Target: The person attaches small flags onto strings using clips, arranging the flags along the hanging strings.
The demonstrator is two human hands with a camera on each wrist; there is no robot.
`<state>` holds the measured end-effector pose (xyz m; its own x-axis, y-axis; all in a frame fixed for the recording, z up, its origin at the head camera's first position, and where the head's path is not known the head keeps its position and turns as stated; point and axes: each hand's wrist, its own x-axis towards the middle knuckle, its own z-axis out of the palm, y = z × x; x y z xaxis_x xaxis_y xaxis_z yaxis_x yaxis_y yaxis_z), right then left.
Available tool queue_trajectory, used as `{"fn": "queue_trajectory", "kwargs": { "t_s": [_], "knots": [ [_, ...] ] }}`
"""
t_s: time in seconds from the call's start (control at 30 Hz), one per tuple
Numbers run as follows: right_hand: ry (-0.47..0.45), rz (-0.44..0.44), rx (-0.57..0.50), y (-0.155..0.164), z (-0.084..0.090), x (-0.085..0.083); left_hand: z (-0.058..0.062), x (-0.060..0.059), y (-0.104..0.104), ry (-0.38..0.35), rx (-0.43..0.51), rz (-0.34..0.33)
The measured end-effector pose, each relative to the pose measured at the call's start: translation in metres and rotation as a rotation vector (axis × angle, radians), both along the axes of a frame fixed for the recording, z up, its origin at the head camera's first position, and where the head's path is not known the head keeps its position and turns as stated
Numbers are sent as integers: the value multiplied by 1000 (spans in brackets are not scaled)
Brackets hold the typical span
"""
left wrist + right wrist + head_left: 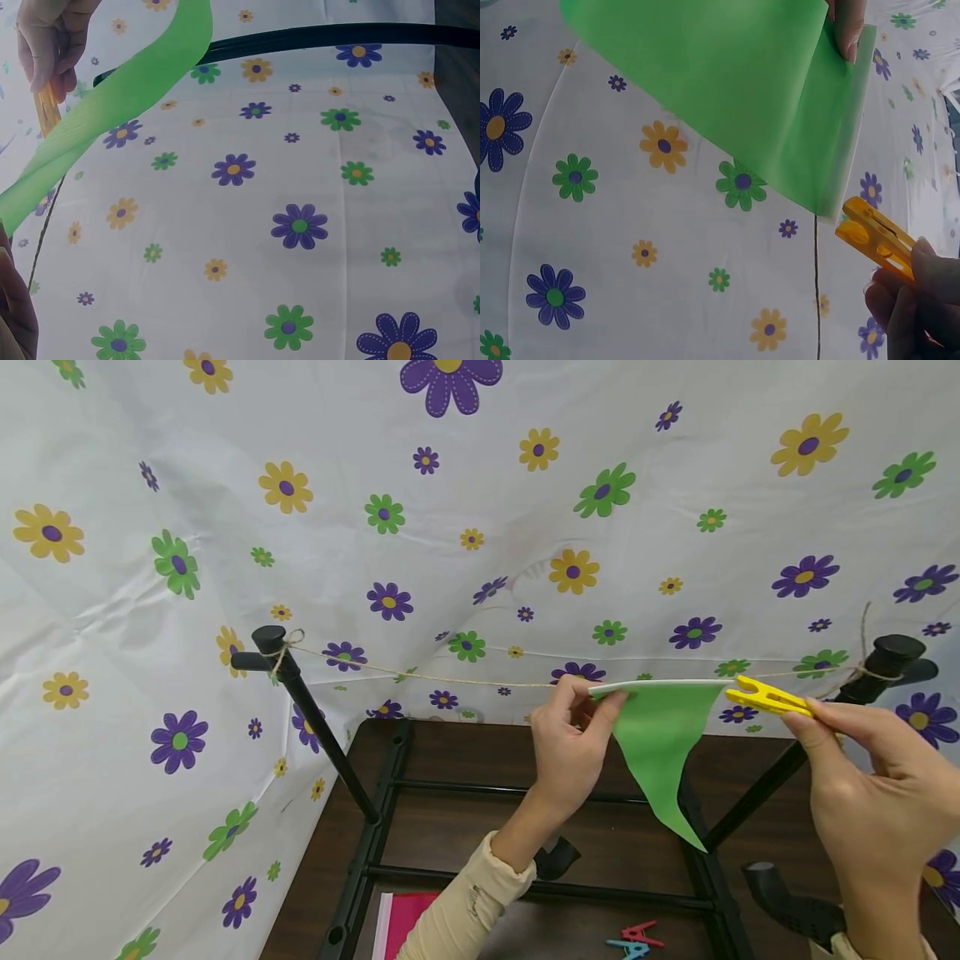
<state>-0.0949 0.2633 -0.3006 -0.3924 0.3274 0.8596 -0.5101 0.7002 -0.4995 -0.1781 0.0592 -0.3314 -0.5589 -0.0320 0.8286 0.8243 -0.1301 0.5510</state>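
A green triangular pennant [663, 735] hangs point down, its white-edged top folded along a thin string [450, 679]. My left hand [567, 739] pinches the pennant's top left corner between thumb and fingers. In my right hand [873, 785] is a yellow clothespin [768, 696], pinched at its rear end, with its tip right at the pennant's top right corner. From the right wrist view, the clothespin [877, 236] points toward the lower end of the folded edge. Across the left wrist view the pennant [112, 101] spreads, partly hiding the string.
The string runs between two black posts [318, 718] of a black frame [382, 818] on a dark wooden surface [450, 843]. Red [641, 932] and blue clothespins [628, 949] lie below, near a pink sheet [408, 914]. A white flowered cloth [300, 552] covers the back.
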Motion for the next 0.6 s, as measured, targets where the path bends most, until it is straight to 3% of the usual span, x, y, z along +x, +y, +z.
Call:
{"fn": "queue_trajectory", "kwargs": {
  "t_s": [0.23,0.6],
  "knots": [
    [32,13,69,-1,6,-8,-1,-1,2,-9,3,3],
    [18,2,162,4,14,-15,2,0,5,-38,26,-86]
  ]
}}
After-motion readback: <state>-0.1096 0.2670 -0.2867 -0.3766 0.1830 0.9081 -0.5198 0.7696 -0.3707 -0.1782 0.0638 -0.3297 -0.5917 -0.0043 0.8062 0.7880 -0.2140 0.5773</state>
